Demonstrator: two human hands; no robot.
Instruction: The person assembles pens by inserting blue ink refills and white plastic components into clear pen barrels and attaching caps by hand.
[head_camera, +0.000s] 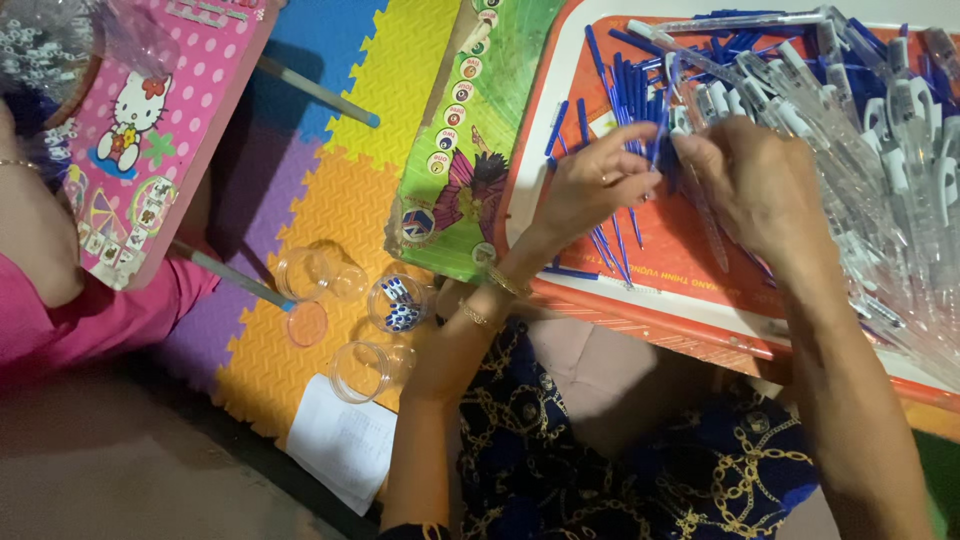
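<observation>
Over an orange tray (640, 300), the left hand (590, 185) and right hand (755, 185) pinch blue pen refills (640, 100).

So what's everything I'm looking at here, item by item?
blue pen refills: many, blue, on the tray's left part
clear pen barrels: many, clear with white clips, tray's right part
tray: one, orange with white rim, on the lap
foam mat: one, yellow, blue and purple tiles, on the floor
small clear jars: three, on the mat
paper sheet: one, white, by the mat's edge
left hand: pinching refills
right hand: holding a barrel
</observation>
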